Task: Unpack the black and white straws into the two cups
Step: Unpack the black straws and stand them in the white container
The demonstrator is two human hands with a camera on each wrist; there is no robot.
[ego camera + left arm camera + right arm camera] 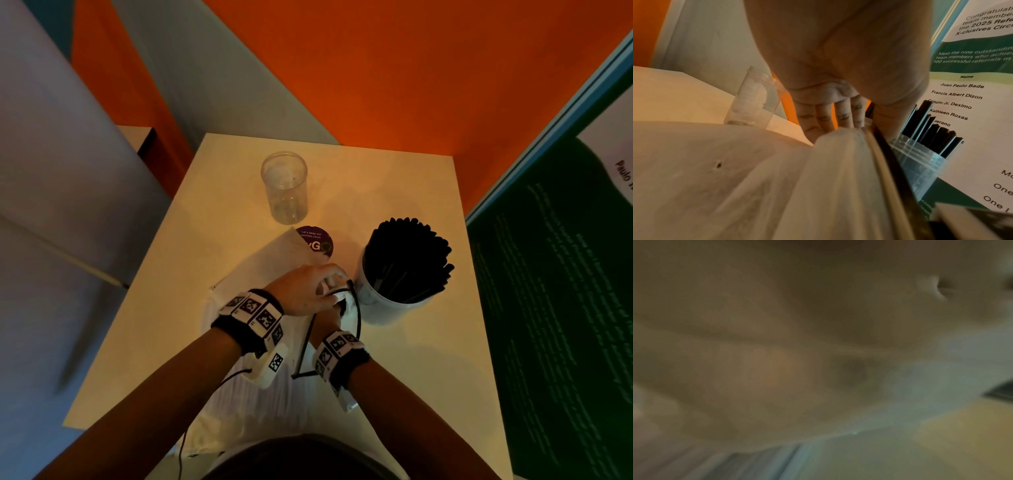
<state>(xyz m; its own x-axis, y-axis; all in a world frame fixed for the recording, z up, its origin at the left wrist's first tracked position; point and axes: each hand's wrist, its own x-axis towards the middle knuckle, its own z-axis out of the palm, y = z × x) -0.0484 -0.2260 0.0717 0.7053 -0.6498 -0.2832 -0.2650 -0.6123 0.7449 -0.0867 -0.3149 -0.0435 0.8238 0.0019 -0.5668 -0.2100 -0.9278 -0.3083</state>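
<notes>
The desk carries two clear cups. The far cup stands upright and holds no straws. The near cup, at the right, is packed with black straws. A white plastic bag lies flat across the desk centre, toward the person, and partly covers a round purple sticker. The left hand sits just beside the near cup, thumb and fingers pinching the raised mouth of the bag. The right hand lies under the left and is mostly hidden; its grip cannot be determined, and the right wrist view is blurred.
</notes>
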